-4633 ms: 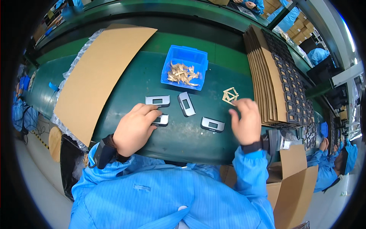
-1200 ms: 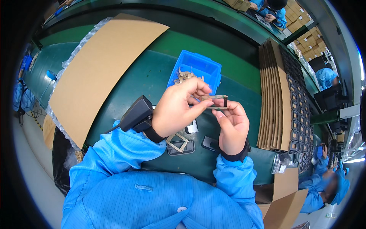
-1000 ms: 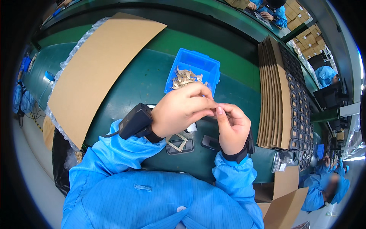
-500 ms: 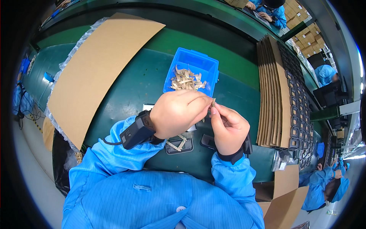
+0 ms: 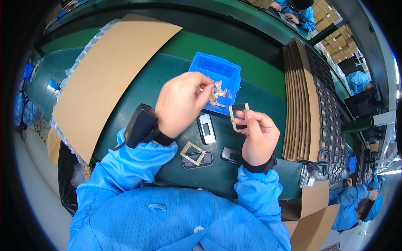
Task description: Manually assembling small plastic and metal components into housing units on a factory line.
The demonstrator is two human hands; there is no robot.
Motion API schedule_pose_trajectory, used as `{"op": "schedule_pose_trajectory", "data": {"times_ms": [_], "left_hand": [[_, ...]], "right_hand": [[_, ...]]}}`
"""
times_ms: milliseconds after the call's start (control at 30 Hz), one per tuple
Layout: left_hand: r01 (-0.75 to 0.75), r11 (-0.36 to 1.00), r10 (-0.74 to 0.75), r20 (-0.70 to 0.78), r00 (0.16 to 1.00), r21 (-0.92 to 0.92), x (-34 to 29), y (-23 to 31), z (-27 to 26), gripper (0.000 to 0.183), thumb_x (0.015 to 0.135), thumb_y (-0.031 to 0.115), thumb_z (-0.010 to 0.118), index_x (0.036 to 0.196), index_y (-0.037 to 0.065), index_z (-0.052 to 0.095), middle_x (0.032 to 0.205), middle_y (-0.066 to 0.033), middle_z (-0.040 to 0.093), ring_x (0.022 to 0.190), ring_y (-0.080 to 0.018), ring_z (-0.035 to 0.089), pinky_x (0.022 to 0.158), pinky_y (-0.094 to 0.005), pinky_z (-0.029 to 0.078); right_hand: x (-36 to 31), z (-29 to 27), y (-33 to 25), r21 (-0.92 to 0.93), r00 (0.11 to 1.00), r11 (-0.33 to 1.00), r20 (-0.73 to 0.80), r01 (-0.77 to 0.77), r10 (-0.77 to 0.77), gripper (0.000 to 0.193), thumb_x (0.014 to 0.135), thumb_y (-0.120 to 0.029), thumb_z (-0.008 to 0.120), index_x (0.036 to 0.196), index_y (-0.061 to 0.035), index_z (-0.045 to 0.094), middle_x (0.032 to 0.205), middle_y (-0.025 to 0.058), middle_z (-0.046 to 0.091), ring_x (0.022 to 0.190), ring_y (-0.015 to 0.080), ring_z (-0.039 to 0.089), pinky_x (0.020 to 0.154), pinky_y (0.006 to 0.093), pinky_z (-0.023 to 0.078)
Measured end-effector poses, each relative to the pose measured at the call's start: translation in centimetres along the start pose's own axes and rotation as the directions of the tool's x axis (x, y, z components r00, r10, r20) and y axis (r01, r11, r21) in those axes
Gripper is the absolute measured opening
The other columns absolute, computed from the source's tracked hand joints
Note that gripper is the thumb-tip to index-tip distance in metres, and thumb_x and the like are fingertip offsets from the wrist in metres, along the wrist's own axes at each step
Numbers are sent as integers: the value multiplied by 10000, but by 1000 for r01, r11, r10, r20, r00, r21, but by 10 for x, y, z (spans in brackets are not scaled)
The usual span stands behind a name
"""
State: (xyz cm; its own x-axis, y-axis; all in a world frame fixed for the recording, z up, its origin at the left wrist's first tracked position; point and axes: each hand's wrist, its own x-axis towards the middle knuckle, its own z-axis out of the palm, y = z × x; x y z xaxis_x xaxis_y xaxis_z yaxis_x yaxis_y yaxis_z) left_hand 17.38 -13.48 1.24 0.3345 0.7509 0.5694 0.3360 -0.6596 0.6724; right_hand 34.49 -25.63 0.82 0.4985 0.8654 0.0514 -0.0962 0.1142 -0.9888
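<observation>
My right hand [image 5: 260, 138] pinches a thin rectangular frame [image 5: 233, 119] with tan and black edges, held up in front of the blue bin [image 5: 235, 69]. Over the bin's near left corner, my left hand [image 5: 180, 98] has its fingertips pressed together; what they hold, if anything, I cannot make out. Inside the bin lie several tan paper-like strips [image 5: 218, 94], partly hidden by that hand. Below the hands, a silver-white casing [image 5: 206, 129] with a dark window lies on the bench. Another tan frame [image 5: 187, 146] rests partly over a dark rectangular casing [image 5: 201, 163].
A dark and grey casing [image 5: 228, 154] lies beside my right wrist. A big cardboard sheet [image 5: 113, 75] covers the bench's left. Upright cardboard sheets [image 5: 299, 104] and rows of black frames [image 5: 328, 121] stand at right. An open carton [image 5: 314, 201] sits lower right. Other people work farther off.
My hands have come apart from where they met. The left moved up and left over the bin; the right shifted slightly right and down, its frame now visible.
</observation>
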Motion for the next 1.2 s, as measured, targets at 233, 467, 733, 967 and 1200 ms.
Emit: {"op": "schedule_pose_trajectory", "data": {"times_ms": [233,467,733,967,1200], "left_hand": [[-244,970,244,40,969,10,1,-15,4,208,806,36,788,998,8,715,938,-138,728,842,-284,721,739,-352,584],[-515,854,506,353,787,-76,-18,33,0,380,755,162,838,1099,56,717,1037,-71,693,913,-274,692,759,-373,580],[-633,768,633,265,728,-97,-28,43,-8,337,747,138,840,1042,41,708,975,-76,701,802,-261,693,681,-356,581],[-384,907,409,146,901,-170,-58,62,-22,232,741,21,812,943,33,698,876,-91,691,740,-244,682,613,-333,547],[665,537,-258,650,715,-518,-78,55,-63,62,963,34,690,983,-24,686,932,-22,711,822,-61,652,687,-218,530]], "right_hand": [[8,-5,6,117,999,993,-9,-30,32,126,1007,-76,643,1056,22,705,1009,142,765,833,172,750,661,250,574],[7,-10,10,185,999,982,6,-33,33,128,1007,-98,619,993,-3,703,973,126,764,808,157,728,674,254,525],[-34,-1,-8,345,998,938,57,-37,19,161,1020,-107,604,1046,21,699,1053,164,757,951,202,724,788,309,548],[-86,6,-11,443,969,896,234,-34,-78,338,1079,-87,503,1348,93,600,1386,245,618,1280,315,613,1093,423,489],[-99,-6,-22,-574,733,479,371,664,-570,596,664,-48,881,1233,-100,711,1279,156,632,1037,338,624,815,394,526]]}}
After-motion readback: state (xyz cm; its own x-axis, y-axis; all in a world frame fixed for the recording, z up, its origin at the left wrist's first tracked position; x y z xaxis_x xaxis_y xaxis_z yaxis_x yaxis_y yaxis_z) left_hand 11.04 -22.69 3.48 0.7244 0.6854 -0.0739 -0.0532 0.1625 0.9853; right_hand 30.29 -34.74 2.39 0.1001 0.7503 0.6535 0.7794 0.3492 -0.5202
